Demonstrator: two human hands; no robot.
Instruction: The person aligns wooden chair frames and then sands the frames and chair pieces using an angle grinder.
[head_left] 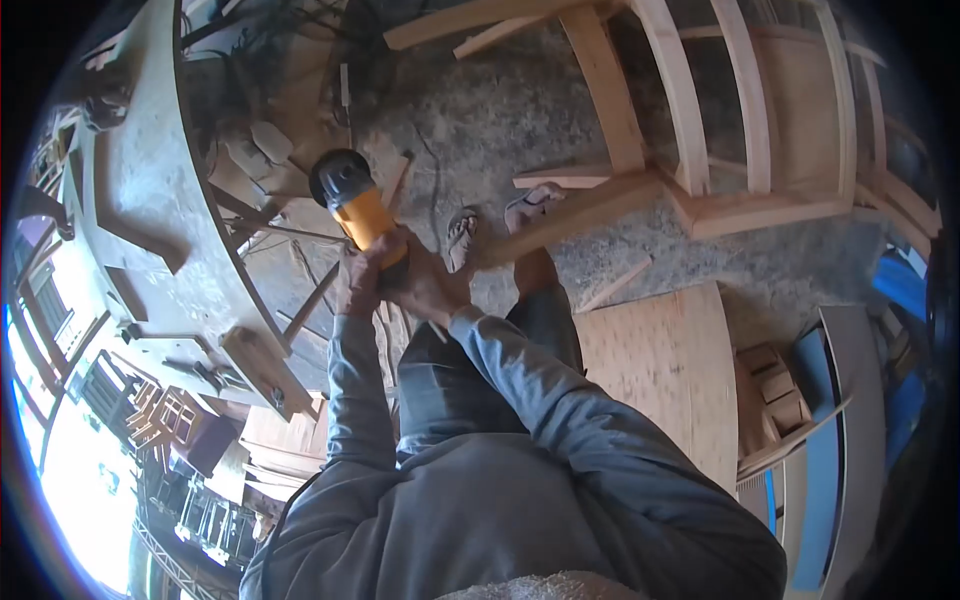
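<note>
A yellow and black power tool [366,215] is held out in front of my body, its round black end towards the upper left. My left hand [358,280] is closed round the near end of the tool's body. Against it, my right hand [425,285] also grips the tool's rear end, with its fingers wrapped round it. The hands touch each other. A wooden piece [580,215] lies beyond my right hand, running towards a wooden frame [770,215].
A large worktable [150,200] with loose wooden pieces stands at the left. Several wood scraps and a dark cable [433,165] lie on the floor. A plywood sheet [660,370] is at the right of my legs, with blue boards [818,450] beyond it.
</note>
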